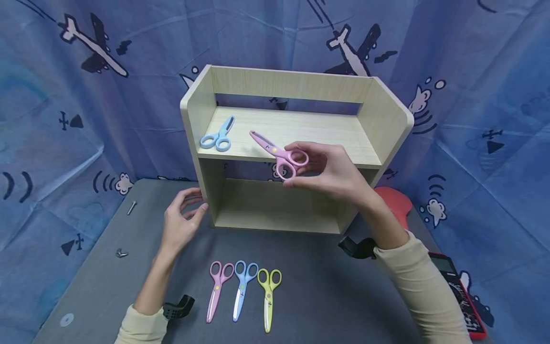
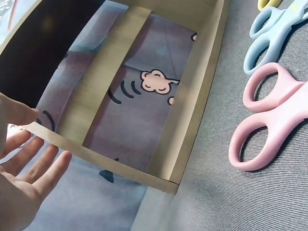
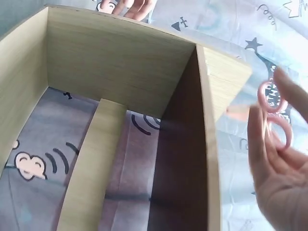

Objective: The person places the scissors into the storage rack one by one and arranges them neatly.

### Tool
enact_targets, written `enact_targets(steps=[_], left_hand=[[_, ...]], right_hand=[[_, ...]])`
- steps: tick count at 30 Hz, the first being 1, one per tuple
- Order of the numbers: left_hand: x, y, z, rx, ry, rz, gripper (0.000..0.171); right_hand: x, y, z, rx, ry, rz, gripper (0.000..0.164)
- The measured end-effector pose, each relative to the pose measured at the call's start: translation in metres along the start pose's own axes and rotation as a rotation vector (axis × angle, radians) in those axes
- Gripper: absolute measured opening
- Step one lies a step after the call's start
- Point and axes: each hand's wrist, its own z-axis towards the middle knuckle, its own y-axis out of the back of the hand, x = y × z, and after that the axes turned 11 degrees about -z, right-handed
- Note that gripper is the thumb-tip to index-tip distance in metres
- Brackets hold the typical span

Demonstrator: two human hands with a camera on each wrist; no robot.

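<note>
A pair of pink scissors (image 1: 274, 150) is pinched by its handles in my right hand (image 1: 333, 174), above the front edge of the upper board of a pale wooden shelf (image 1: 309, 129). The closed tip points up and left. On that board's left end lies a pair of light blue scissors (image 1: 224, 128), handles toward me. My left hand (image 1: 182, 222) is at the shelf's left side panel, fingers loosely extended; in the left wrist view the thumb is by the panel's front edge, contact unclear. Pink scissors (image 1: 216, 286), blue scissors (image 1: 241, 289) and yellow-green scissors (image 1: 268, 296) lie in a row on the table.
The shelf stands at the back of the grey table (image 1: 318, 286), before a blue patterned curtain (image 1: 150, 95). A red object (image 1: 393, 203) sits by its right side. A red and black meter (image 1: 460, 294) lies at right. Small metal parts, including a bolt (image 1: 132, 208), are at left.
</note>
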Motion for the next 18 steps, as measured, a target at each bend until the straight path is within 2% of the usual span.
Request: enact_targets(steps=[3,8,12,18], left_hand=[[0.000,0.000,0.000,0.001,0.004,0.000,0.043],[0.001,0.001,0.000,0.002,0.004,0.000,0.044],[0.001,0.001,0.001,0.003,0.003,-0.001,0.044],[0.001,0.001,0.001,0.003,0.002,-0.007,0.043]], right_hand=[[0.001,-0.011,0.023,-0.047,-0.049,-0.020,0.064],[0.002,-0.030,0.054,-0.066,-0.082,-0.049,0.057],[0.008,-0.043,0.067,-0.069,-0.121,-0.114,0.058],[0.012,-0.057,0.074,-0.126,-0.141,-0.251,0.061]])
